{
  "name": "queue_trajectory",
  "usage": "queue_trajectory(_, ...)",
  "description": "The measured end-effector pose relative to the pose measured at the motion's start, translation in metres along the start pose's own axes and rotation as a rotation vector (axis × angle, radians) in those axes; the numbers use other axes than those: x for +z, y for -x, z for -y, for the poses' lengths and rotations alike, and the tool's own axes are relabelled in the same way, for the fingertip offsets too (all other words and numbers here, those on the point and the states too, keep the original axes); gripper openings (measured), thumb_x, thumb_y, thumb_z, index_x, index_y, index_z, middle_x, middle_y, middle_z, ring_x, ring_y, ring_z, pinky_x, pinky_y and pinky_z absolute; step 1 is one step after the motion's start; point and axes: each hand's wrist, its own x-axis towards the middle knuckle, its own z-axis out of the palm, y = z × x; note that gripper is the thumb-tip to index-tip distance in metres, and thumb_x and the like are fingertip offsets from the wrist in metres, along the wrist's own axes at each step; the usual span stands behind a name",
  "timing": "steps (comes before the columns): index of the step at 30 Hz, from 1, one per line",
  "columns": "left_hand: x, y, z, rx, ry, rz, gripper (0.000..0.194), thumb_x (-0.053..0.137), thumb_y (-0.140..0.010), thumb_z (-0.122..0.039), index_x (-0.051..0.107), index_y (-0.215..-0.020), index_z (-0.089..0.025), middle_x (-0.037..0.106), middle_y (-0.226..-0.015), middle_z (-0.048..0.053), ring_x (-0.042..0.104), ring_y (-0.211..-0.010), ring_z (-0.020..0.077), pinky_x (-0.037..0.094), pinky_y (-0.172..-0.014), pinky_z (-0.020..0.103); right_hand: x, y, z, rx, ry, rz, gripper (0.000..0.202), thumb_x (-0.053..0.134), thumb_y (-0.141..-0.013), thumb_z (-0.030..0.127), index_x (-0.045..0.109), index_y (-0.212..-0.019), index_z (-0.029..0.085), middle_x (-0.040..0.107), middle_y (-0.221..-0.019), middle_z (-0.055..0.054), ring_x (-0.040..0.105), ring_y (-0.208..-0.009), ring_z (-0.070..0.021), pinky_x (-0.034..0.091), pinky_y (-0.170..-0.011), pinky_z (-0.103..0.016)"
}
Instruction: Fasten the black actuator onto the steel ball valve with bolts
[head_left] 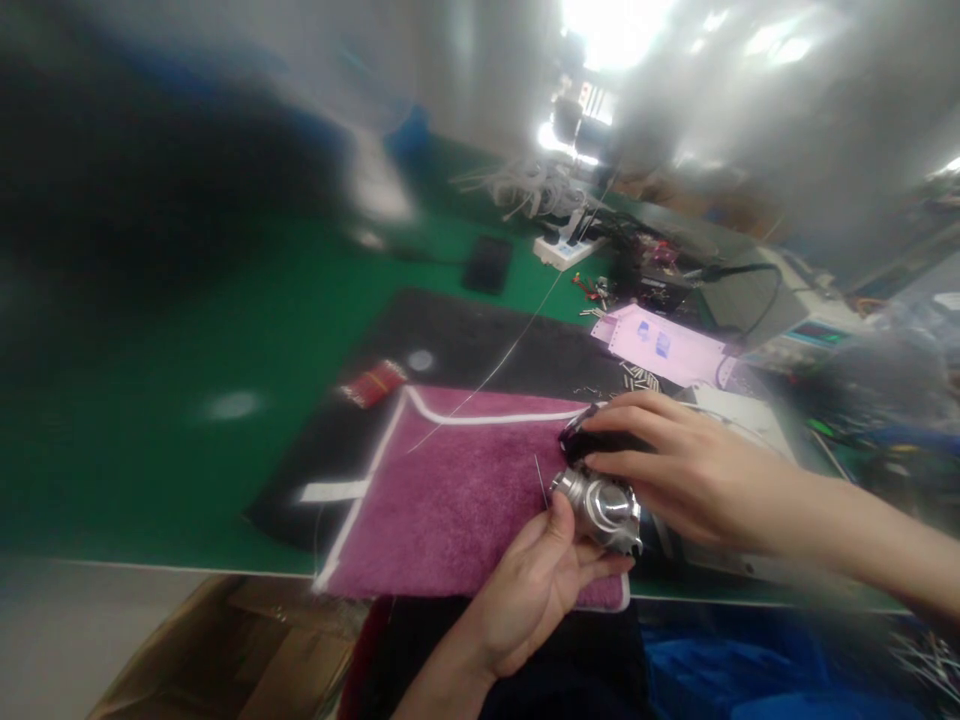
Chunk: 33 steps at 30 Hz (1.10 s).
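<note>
My left hand (529,585) is closed around a shiny silver metal part (606,503) with a round dome and a short side neck, held above the front of a purple cloth (435,510) with white edging. Over it, my right hand (675,455) curls its fingers on a dark, rounded object (576,432) close to the metal part. What this dark object is, I cannot tell. A thin wire-like line (540,480) stands by the part's neck.
The cloth lies on a black mat (465,335) on a green table (187,450). Around it are a red bundle (375,384), pink printed sheets (664,345), small metal pins (639,378), a white power strip (564,250) and an instrument box (814,320). A co-worker's blurred arm (379,180) reaches in from beyond.
</note>
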Motion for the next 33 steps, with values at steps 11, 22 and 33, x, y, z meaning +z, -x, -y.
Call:
queue_trajectory(11, 0.001, 0.001, -0.001, -0.007, 0.009, 0.012, 0.052, 0.035, -0.111, -0.047, 0.059, -0.137, -0.008, 0.064, -0.138, 0.025, 0.062, -0.129, 0.0348, 0.041, -0.115, 0.057, 0.009, 0.005, 0.000, 0.012, 0.054, -0.046, 0.034, 0.056, -0.096, 0.015, 0.067, -0.128, 0.017, 0.057, -0.144, -0.012, 0.048, -0.133, -0.0300, 0.049, -0.112, -0.050)
queue_trajectory(22, 0.001, 0.002, -0.001, -0.010, -0.008, -0.015, 0.055, 0.038, -0.110, -0.051, 0.063, -0.137, -0.010, 0.063, -0.142, 0.023, 0.060, -0.133, 0.0362, 0.043, -0.115, 0.056, 0.005, 0.041, 0.021, 0.140, 0.215, -0.158, 0.026, 0.063, -0.098, 0.018, 0.067, -0.124, 0.020, 0.067, -0.132, -0.008, 0.057, -0.123, -0.0280, 0.053, -0.101, -0.043)
queue_trajectory(33, 0.002, 0.002, 0.002, 0.038, -0.003, -0.135, 0.057, 0.038, -0.110, -0.052, 0.067, -0.130, -0.007, 0.069, -0.134, 0.024, 0.062, -0.132, 0.0393, 0.040, -0.118, 0.062, 0.120, 0.102, 0.111, 0.699, 0.233, -0.092, 0.056, 0.049, -0.109, 0.034, 0.040, -0.158, 0.009, 0.043, -0.161, -0.019, 0.076, -0.101, -0.0253, 0.067, -0.070, -0.033)
